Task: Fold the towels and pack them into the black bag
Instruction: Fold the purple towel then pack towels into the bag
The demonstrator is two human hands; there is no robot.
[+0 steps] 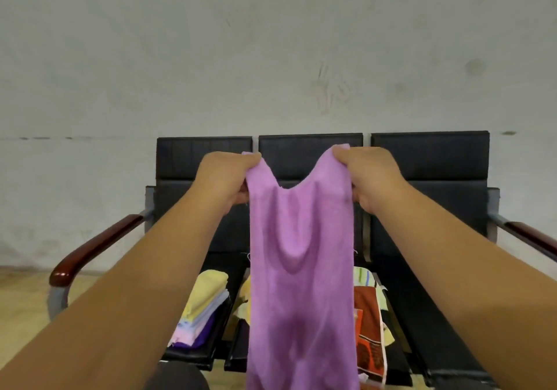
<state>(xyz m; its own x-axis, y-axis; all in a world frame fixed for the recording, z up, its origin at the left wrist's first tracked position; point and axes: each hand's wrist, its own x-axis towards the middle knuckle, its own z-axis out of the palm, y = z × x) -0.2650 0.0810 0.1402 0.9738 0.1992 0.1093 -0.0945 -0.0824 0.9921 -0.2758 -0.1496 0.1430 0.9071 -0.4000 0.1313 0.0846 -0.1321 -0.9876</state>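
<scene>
Status: task partly done, folding in progress. The person stands facing a black three-seat bench [428, 160] set against a pale wall [271, 43], both arms stretched forward. The left hand [224, 178] grips one top corner of a lilac towel [301, 284], fingers curled round the cloth. The right hand [373, 175] grips the opposite top corner in the same way. The towel hangs in the air between the hands at full length, its top edge sagging in the middle, its lower end passing out of view at 6 o'clock. I judge it opened out ready for a first fold, with no fold yet made in it. On the seat at 7 o'clock of the hanging towel lies a stack of folded towels [202, 308] in yellow, white, pink and purple, which I count as finished folding. Behind the lilac towel, showing at both of its edges, lies loose cloth: a yellow piece [242, 302] at 8 o'clock and an orange patterned towel [369, 323] with a striped piece above it at 4 o'clock. These look unfolded and so are left to do, though the hanging towel hides how many there are. No black bag is in view, so I cannot tell whether any towel has been packed. On what shows, the packing has not begun.
</scene>
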